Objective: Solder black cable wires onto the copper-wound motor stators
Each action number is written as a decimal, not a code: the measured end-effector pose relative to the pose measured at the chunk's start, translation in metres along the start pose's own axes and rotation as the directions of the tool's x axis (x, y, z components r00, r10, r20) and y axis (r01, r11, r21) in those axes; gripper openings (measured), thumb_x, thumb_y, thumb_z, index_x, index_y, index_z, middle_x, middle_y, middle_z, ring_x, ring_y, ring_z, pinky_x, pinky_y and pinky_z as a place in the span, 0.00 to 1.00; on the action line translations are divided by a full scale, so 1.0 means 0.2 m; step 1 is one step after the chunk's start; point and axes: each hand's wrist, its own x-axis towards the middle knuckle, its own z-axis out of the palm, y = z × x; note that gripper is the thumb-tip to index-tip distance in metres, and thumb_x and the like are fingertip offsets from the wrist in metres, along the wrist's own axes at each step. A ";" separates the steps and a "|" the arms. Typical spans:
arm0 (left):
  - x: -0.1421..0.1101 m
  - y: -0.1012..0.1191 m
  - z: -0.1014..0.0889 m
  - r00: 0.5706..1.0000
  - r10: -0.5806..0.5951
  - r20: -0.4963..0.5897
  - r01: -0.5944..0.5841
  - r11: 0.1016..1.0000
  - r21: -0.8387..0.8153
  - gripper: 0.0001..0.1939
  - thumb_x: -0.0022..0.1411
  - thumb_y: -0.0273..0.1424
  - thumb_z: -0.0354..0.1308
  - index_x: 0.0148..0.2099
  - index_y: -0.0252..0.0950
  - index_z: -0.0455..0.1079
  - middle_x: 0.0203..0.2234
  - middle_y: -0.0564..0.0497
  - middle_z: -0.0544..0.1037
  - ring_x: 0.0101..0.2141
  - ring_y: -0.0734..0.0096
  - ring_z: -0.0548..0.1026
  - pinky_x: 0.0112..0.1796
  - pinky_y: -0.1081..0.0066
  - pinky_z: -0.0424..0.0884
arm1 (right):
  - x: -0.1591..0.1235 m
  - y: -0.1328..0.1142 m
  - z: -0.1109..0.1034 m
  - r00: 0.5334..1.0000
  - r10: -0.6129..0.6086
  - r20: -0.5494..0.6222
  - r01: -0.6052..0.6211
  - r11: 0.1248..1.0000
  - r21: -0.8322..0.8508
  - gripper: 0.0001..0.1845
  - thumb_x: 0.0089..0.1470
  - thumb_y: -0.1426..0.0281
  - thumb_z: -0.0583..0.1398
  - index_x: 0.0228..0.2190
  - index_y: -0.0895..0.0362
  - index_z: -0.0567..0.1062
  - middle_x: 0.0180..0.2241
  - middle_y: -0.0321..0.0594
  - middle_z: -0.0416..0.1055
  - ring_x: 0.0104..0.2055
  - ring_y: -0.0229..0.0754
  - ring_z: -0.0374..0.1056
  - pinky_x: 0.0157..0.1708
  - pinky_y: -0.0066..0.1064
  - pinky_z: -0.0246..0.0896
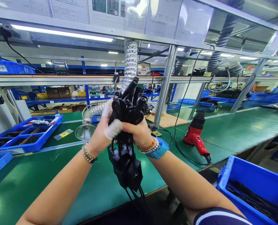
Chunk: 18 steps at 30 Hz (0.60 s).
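In the middle of the head view, a bundle of black cables (127, 107) with plug ends pointing up is gripped by both hands. My left hand (107, 128), with white finger covers on some fingers, closes round the bundle from the left. From the right, my right hand (140, 131) wraps it, the thumb lying across the front; a blue band is on that wrist. Black box-shaped parts (127, 167) hang below the hands on the cables, over the green bench near its front edge. More cable ends dangle beneath them. The fingers behind the bundle are hidden.
A red heat gun (196, 136) stands on the green bench (82, 175) to the right. A blue bin (253, 187) with black cables sits at lower right. A divided blue tray (45, 137) lies left. A flexible silver duct (130, 59) hangs behind the hands.
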 end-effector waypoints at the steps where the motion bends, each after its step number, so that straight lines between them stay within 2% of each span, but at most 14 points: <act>1: -0.02 0.01 0.01 0.998 -0.005 0.055 0.004 1.000 0.008 0.40 0.49 0.48 0.60 0.60 0.41 0.52 0.55 0.45 0.64 0.55 0.55 0.61 0.54 0.58 0.60 | 0.00 0.00 0.00 1.000 -0.017 0.011 0.017 0.999 -0.041 0.13 0.38 0.67 0.66 0.31 0.54 0.75 0.32 0.33 0.74 0.35 0.41 0.70 0.41 0.38 0.67; 3: -0.03 0.03 0.01 0.993 -0.013 0.115 0.008 0.999 0.048 0.46 0.39 0.45 0.67 0.58 0.38 0.55 0.51 0.43 0.68 0.52 0.51 0.63 0.52 0.56 0.63 | 0.01 0.01 0.02 0.997 -0.063 0.053 0.070 0.988 -0.141 0.15 0.42 0.61 0.64 0.32 0.54 0.74 0.34 0.36 0.74 0.37 0.42 0.69 0.42 0.40 0.66; 6: -0.01 0.06 0.00 0.988 -0.011 0.156 -0.008 0.993 0.116 0.40 0.34 0.42 0.70 0.51 0.36 0.64 0.43 0.44 0.73 0.47 0.51 0.69 0.48 0.55 0.67 | 0.04 0.00 0.02 0.972 -0.191 0.139 0.228 0.914 -0.334 0.24 0.47 0.49 0.56 0.36 0.56 0.72 0.39 0.41 0.72 0.41 0.45 0.68 0.43 0.43 0.64; 9: 0.00 0.07 -0.04 0.979 -0.022 0.203 -0.010 0.988 0.157 0.31 0.36 0.39 0.70 0.44 0.35 0.69 0.38 0.47 0.75 0.41 0.55 0.72 0.43 0.58 0.71 | 0.10 -0.04 0.02 0.920 -0.309 0.240 0.391 0.717 -0.577 0.36 0.44 0.40 0.51 0.39 0.57 0.70 0.45 0.47 0.66 0.49 0.51 0.62 0.50 0.49 0.57; 11: 0.00 0.07 -0.07 0.980 -0.034 0.197 -0.001 0.985 0.174 0.27 0.38 0.38 0.69 0.43 0.35 0.70 0.38 0.48 0.76 0.41 0.56 0.72 0.43 0.58 0.71 | 0.13 -0.07 0.02 0.894 -0.328 0.304 0.445 0.583 -0.680 0.42 0.40 0.37 0.50 0.41 0.59 0.68 0.48 0.50 0.63 0.53 0.54 0.56 0.54 0.51 0.50; 12: -0.01 0.07 -0.08 0.982 -0.038 0.182 0.005 0.984 0.180 0.26 0.39 0.38 0.69 0.43 0.35 0.70 0.38 0.48 0.76 0.41 0.56 0.72 0.43 0.58 0.71 | 0.14 -0.09 0.03 0.885 -0.325 0.335 0.464 0.545 -0.698 0.43 0.39 0.36 0.50 0.42 0.60 0.67 0.48 0.51 0.62 0.54 0.54 0.54 0.55 0.51 0.48; 13: -0.01 0.07 -0.09 0.986 -0.044 0.163 0.014 0.983 0.183 0.25 0.40 0.38 0.68 0.42 0.35 0.70 0.37 0.49 0.76 0.41 0.56 0.72 0.43 0.58 0.71 | 0.15 -0.10 0.05 0.877 -0.313 0.363 0.479 0.529 -0.700 0.44 0.39 0.37 0.50 0.42 0.61 0.67 0.48 0.51 0.62 0.54 0.54 0.54 0.55 0.51 0.47; 15: -0.03 0.06 -0.10 0.990 -0.066 0.121 0.046 0.985 0.164 0.21 0.41 0.37 0.68 0.39 0.35 0.71 0.34 0.49 0.77 0.41 0.57 0.72 0.44 0.59 0.70 | 0.17 -0.13 0.07 0.876 -0.250 0.413 0.479 0.558 -0.677 0.40 0.41 0.38 0.50 0.39 0.61 0.67 0.45 0.50 0.63 0.51 0.53 0.56 0.53 0.50 0.50; 18: -0.06 0.05 -0.08 0.991 -0.134 0.004 0.134 0.991 0.018 0.18 0.40 0.36 0.68 0.35 0.35 0.72 0.29 0.51 0.77 0.36 0.60 0.74 0.40 0.62 0.73 | 0.23 -0.15 0.05 0.879 -0.070 0.472 0.369 0.728 -0.578 0.34 0.42 0.41 0.54 0.34 0.59 0.67 0.39 0.44 0.66 0.44 0.49 0.60 0.49 0.48 0.55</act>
